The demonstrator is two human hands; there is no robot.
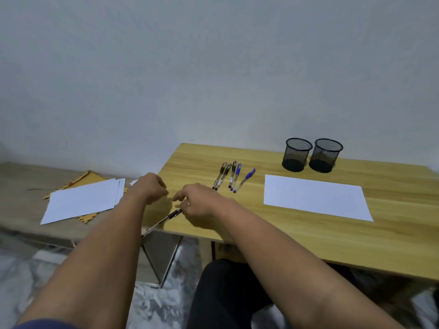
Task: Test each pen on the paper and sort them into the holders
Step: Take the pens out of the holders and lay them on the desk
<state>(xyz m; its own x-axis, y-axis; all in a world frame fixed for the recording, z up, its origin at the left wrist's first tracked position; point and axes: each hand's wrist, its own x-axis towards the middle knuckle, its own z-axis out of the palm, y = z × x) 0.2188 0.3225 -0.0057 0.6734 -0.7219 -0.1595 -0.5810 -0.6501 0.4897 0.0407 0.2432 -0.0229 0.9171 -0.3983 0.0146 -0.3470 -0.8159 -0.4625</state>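
Loose sheets (83, 200) are stacked on the low bench at far left. Left hand (149, 188) is curled near the table (308, 236) corner; whether anything is gripped cannot be told. Black pen (166, 217) is pinched in the right hand (199, 200) fingers. Five pens (234, 176) lie beyond, then blank paper (316, 198), with two mesh holders (312, 155) behind it.
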